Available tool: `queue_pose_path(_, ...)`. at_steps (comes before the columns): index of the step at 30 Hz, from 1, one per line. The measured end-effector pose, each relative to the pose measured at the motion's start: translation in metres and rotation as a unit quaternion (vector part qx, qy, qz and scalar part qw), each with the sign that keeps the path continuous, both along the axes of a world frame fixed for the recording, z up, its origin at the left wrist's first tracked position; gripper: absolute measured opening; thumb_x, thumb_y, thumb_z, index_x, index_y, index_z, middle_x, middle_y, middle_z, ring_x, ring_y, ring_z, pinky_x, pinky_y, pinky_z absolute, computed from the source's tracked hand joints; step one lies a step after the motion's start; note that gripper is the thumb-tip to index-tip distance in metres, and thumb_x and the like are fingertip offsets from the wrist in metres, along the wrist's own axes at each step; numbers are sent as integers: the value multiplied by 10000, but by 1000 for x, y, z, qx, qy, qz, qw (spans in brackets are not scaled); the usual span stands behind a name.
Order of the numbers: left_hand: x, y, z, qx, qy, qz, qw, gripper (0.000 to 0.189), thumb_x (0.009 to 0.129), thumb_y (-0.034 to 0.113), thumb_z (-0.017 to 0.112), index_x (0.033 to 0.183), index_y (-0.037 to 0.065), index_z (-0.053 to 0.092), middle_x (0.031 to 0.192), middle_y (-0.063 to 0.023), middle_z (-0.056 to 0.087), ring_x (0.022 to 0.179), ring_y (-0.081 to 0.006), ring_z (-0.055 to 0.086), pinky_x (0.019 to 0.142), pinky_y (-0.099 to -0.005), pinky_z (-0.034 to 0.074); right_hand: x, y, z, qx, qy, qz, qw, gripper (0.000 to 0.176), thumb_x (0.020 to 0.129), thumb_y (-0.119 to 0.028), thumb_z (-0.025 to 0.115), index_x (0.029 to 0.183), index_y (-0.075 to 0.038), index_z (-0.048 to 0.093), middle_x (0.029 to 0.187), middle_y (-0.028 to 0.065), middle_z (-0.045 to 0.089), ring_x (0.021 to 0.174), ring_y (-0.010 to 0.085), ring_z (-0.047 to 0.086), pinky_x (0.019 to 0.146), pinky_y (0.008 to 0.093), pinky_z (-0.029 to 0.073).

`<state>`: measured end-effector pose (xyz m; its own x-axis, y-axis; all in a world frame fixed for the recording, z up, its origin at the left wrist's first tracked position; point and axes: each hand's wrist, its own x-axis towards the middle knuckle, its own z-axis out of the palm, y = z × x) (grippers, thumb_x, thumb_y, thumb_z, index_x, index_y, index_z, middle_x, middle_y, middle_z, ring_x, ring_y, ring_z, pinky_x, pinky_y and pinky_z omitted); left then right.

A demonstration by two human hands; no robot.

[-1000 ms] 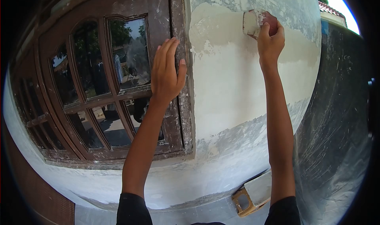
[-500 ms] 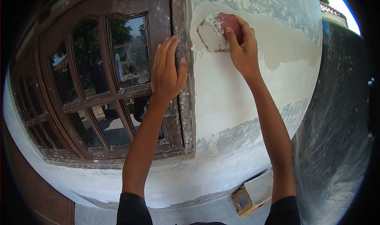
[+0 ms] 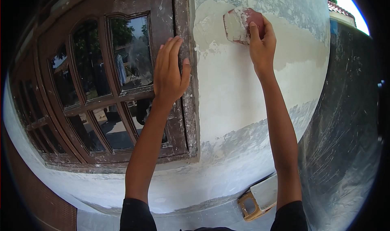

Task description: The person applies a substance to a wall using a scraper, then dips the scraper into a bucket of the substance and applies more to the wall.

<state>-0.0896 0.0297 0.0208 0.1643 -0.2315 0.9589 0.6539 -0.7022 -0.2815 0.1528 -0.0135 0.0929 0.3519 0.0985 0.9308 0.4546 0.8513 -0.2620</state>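
My right hand (image 3: 263,48) grips a red putty scraper (image 3: 255,20) by its right side, thumb on the near face. White putty coats the left part of the scraper, which lies against the wall (image 3: 231,89). Around it a band of damp, cream-coloured putty (image 3: 298,44) spans the upper wall. My left hand (image 3: 170,70) rests with fingers stretched out on the brown wooden window frame (image 3: 187,121) and holds nothing.
Glass panes (image 3: 131,52) fill the window at left. Below the wall, a yellowish stool (image 3: 248,206) stands on the grey floor with a pale board (image 3: 265,192) beside it. Dark sheeting (image 3: 345,121) hangs at right.
My right hand has slid the scraper to the right and slightly up across the wall, away from the window frame. My left hand has stayed almost still.
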Motion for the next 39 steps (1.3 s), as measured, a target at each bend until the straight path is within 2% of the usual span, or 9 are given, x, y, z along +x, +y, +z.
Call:
queue_pose_path(3, 0, 0, 0, 2, 0, -1, 1000, 502, 952, 88, 570, 1433, -25, 485, 1446, -205, 537, 1386, -385, 485, 1195, -537, 333, -7, -13, 0, 24, 5, 90, 996, 424, 1022, -210, 598, 1386, 3, 550, 1112, 158, 640, 1134, 260, 616, 1002, 363, 490)
queue_pose_path(8, 0, -2, 1, -2, -1, 1, 1000, 495, 956, 93, 565, 1430, -26, 487, 1438, -208, 543, 1378, -387, 494, 1192, -536, 339, -39, -14, -20, 70, -180, -110, 975, 405, 981, -190, 643, 1353, -42, 581, 1031, 73, 697, 921, 227, 514, 990, 387, 301)
queue_pose_path(11, 1, -1, 0, -5, -5, -12, 1000, 487, 960, 84, 552, 1431, -22, 489, 1446, -206, 544, 1390, -387, 486, 1200, -539, 322, -24, -12, -11, 44, -120, -122, 984, 403, 980, -191, 638, 1347, -34, 583, 1003, 76, 706, 941, 229, 530, 1000, 397, 312)
queue_pose_path(15, 0, 1, 0, 7, -3, 2, 1000, 498, 958, 99, 564, 1435, -23, 483, 1436, -207, 546, 1372, -388, 498, 1191, -532, 342, 26, -3, 4, 63, 16, -150, 987, 431, 989, -190, 599, 1347, 48, 561, 1084, 165, 715, 1048, 260, 590, 957, 386, 483)
queue_pose_path(18, 1, -1, 1, 2, -3, 6, 1000, 500, 960, 105, 561, 1437, -24, 482, 1436, -208, 544, 1377, -388, 491, 1195, -534, 334, 47, -6, 5, 30, 119, -75, 990, 424, 997, -163, 566, 1332, 98, 548, 1215, 181, 674, 1118, 233, 644, 970, 352, 517)
queue_pose_path(23, 1, -1, 0, 1, -2, 7, 1000, 503, 961, 108, 557, 1440, -24, 480, 1440, -207, 538, 1381, -386, 487, 1197, -534, 330, 12, -14, -9, 38, 3, 42, 998, 414, 1041, -192, 571, 1383, 39, 540, 1211, 138, 647, 1127, 197, 625, 981, 320, 496)
queue_pose_path(28, 1, -3, 0, -9, -6, -14, 1000, 493, 958, 68, 546, 1440, -15, 481, 1456, -199, 544, 1403, -383, 475, 1209, -537, 303, -29, -14, -20, 18, -133, -42, 990, 414, 1009, -241, 616, 1380, -63, 581, 1043, 129, 637, 961, 227, 507, 1004, 365, 352)
queue_pose_path(35, 0, -1, 0, -4, -8, -8, 1000, 503, 948, 77, 564, 1436, -19, 482, 1450, -198, 538, 1392, -379, 482, 1203, -533, 320, -35, -6, -19, 9, -171, -68, 983, 399, 1012, -240, 610, 1374, -74, 587, 1027, 117, 649, 946, 214, 496, 988, 358, 334)
queue_pose_path(39, 0, 0, 0, -1, -6, 1, 1000, 508, 953, 105, 568, 1438, -20, 482, 1442, -196, 535, 1385, -372, 487, 1198, -531, 337, -20, 5, -10, 15, -106, 6, 994, 400, 1008, -236, 612, 1374, -75, 585, 1045, 118, 656, 970, 210, 517, 1020, 360, 316)
